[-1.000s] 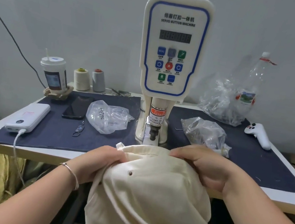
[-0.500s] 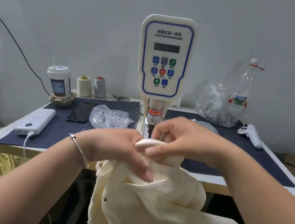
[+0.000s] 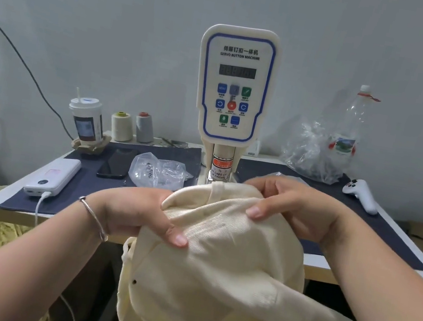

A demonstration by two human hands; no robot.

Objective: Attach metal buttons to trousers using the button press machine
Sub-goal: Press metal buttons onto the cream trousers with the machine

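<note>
You are at the positioning step: the cream trousers (image 3: 210, 287) are bunched at the table's (image 3: 326, 270) front edge, directly in front of the button press machine (image 3: 233, 85), with most of the cloth hanging below the table edge toward you. Your left hand (image 3: 139, 212) grips a fold of the fabric, thumb lying across the top of the cloth. Your right hand (image 3: 293, 203) holds the upper edge of the garment, fingers curled over the far side and thumb pressing on the near face. The raised fold, with what looks like a belt loop (image 3: 217, 189), sits just before the press head (image 3: 219, 170); whether it is already under the die cannot be told, since the cloth hides it. One dark metal button (image 3: 134, 281) shows on the hanging part of the trousers, so by my judgement some fastening is done and another point is being lined up.

The next move calls for spreading the fold flat and feeding the marked spot under the head, with fingers kept clear of it, as the warning label (image 3: 218, 174) advises. Loose buttons are probably in the clear bag (image 3: 159, 171) left of the machine.
</note>
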